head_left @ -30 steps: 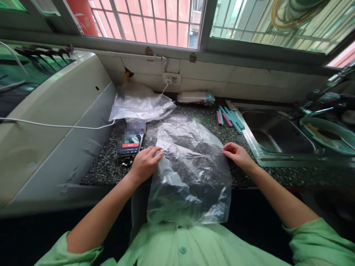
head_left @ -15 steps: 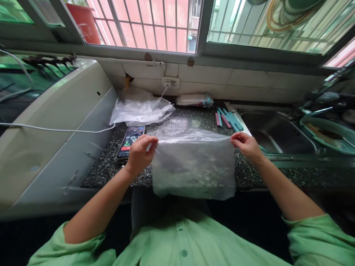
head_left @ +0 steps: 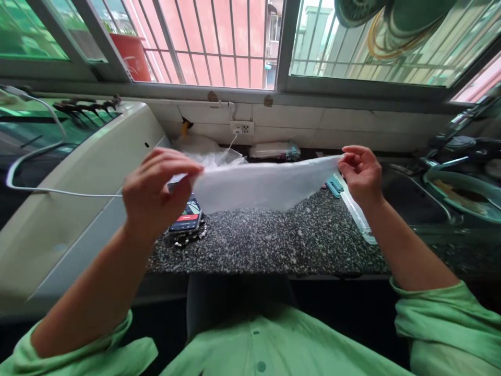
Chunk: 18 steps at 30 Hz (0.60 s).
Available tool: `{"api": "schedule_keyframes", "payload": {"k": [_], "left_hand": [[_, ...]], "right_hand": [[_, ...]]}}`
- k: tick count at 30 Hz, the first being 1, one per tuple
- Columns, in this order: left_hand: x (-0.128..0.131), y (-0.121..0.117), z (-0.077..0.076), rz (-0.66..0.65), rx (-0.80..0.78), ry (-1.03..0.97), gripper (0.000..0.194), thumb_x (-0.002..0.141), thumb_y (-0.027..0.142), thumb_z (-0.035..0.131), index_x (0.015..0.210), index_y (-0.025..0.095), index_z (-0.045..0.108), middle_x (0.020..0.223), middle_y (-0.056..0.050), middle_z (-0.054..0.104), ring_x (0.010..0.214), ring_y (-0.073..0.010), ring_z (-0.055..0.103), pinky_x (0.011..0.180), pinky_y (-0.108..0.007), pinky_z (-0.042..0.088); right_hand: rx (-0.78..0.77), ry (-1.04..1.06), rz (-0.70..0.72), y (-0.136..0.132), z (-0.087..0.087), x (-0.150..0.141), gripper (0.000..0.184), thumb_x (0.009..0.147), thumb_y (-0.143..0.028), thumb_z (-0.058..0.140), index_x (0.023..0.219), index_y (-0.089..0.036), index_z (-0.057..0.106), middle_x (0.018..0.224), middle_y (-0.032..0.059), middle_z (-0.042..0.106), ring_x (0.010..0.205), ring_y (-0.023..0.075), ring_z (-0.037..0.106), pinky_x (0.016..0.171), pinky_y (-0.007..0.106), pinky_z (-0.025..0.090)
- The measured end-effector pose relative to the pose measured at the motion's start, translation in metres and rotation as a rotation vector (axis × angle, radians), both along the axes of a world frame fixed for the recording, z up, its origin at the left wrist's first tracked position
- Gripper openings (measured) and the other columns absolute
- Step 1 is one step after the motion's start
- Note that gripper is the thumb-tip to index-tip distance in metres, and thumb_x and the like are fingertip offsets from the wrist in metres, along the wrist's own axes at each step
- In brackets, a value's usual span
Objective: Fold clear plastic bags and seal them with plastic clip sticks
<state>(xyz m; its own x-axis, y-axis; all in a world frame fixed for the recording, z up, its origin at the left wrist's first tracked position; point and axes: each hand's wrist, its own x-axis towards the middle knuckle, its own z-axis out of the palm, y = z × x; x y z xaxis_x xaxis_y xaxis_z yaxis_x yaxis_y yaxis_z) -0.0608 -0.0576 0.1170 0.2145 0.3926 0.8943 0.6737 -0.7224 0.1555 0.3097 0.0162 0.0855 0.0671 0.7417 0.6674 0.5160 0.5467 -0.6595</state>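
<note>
A translucent plastic bag (head_left: 258, 187) is stretched in the air above the counter, held by its two upper corners. My left hand (head_left: 154, 190) pinches one corner, near a phone (head_left: 186, 222) whose screen is lit. My right hand (head_left: 362, 172) pinches the other corner, in front of the sink. Teal clips (head_left: 334, 186) lie on the counter just left of my right hand, partly hidden by the bag. Behind the bag, more clear plastic bags (head_left: 213, 158) lie in a heap, mostly covered from view.
The speckled counter (head_left: 270, 243) runs beneath my hands. A packaged bundle (head_left: 274, 150) lies by the wall under the socket (head_left: 241, 128). At the right are the sink (head_left: 410, 201) and a green basin (head_left: 465, 188). A white cable (head_left: 70, 193) crosses the left side.
Both hands have risen with the bag and moved farther apart. The bag, which hung down over the counter's front edge, is now lifted and tilted forward, showing the counter below.
</note>
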Motion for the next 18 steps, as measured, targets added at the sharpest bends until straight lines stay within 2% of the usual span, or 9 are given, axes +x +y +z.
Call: {"api": "schedule_keyframes", "payload": {"k": [1, 3, 5, 9, 13, 15, 18], "left_hand": [[0.001, -0.012, -0.004, -0.051, 0.054, 0.054, 0.016, 0.076, 0.008, 0.057, 0.087, 0.019, 0.06, 0.08, 0.002, 0.063, 0.08, -0.011, 0.055, 0.076, -0.034, 0.048], [0.007, -0.037, -0.019, -0.129, 0.063, 0.187, 0.021, 0.075, 0.007, 0.056, 0.091, 0.02, 0.06, 0.084, 0.0, 0.064, 0.083, -0.0139, 0.056, 0.073, -0.033, 0.049], [0.018, -0.06, -0.04, -0.182, 0.052, 0.36, 0.018, 0.077, 0.011, 0.057, 0.093, 0.019, 0.061, 0.083, -0.002, 0.066, 0.085, -0.0161, 0.056, 0.074, -0.033, 0.048], [0.051, -0.089, -0.09, -0.298, -0.033, 0.504, 0.015, 0.085, 0.014, 0.048, 0.091, 0.015, 0.062, 0.08, -0.003, 0.067, 0.083, -0.0151, 0.058, 0.081, -0.031, 0.045], [0.078, -0.096, -0.13, -0.339, -0.089, 0.557, 0.016, 0.087, 0.014, 0.044, 0.087, 0.014, 0.06, 0.07, -0.003, 0.063, 0.073, -0.0146, 0.056, 0.075, -0.031, 0.046], [0.086, -0.096, -0.144, -0.363, -0.12, 0.592, 0.015, 0.086, 0.014, 0.044, 0.086, 0.013, 0.059, 0.066, -0.003, 0.059, 0.068, -0.0146, 0.054, 0.071, -0.031, 0.045], [0.097, -0.095, -0.156, -0.353, -0.171, 0.596, 0.014, 0.086, 0.014, 0.043, 0.086, 0.013, 0.057, 0.065, -0.003, 0.056, 0.065, -0.0147, 0.051, 0.067, -0.031, 0.043]], "right_hand": [[-0.019, -0.015, -0.015, -0.006, -0.007, 0.001, 0.027, 0.079, -0.034, 0.056, 0.105, -0.025, 0.054, 0.084, 0.0039, 0.057, 0.071, 0.0136, 0.055, 0.058, 0.026, 0.044], [-0.091, -0.055, -0.036, -0.015, -0.029, 0.004, 0.028, 0.078, -0.035, 0.056, 0.105, -0.025, 0.054, 0.082, 0.0036, 0.058, 0.07, 0.0143, 0.054, 0.058, 0.027, 0.045], [-0.186, -0.095, -0.036, -0.02, -0.054, 0.007, 0.027, 0.078, -0.035, 0.055, 0.103, -0.023, 0.056, 0.078, 0.0024, 0.058, 0.066, 0.0143, 0.054, 0.057, 0.027, 0.045], [-0.285, -0.216, -0.011, -0.013, -0.095, 0.014, 0.023, 0.077, -0.029, 0.051, 0.097, -0.021, 0.059, 0.079, 0.0037, 0.061, 0.068, 0.0166, 0.056, 0.063, 0.03, 0.047], [-0.273, -0.377, 0.025, 0.007, -0.112, 0.016, 0.026, 0.072, -0.018, 0.05, 0.096, -0.019, 0.06, 0.077, 0.0047, 0.063, 0.072, 0.0195, 0.057, 0.068, 0.034, 0.048], [-0.269, -0.432, 0.052, 0.017, -0.115, 0.013, 0.027, 0.071, -0.016, 0.049, 0.096, -0.019, 0.06, 0.075, 0.0045, 0.063, 0.071, 0.0194, 0.057, 0.07, 0.035, 0.048], [-0.231, -0.482, 0.057, 0.025, -0.115, 0.007, 0.027, 0.07, -0.012, 0.048, 0.092, -0.019, 0.061, 0.076, 0.0047, 0.063, 0.072, 0.0195, 0.058, 0.072, 0.035, 0.048]]}}
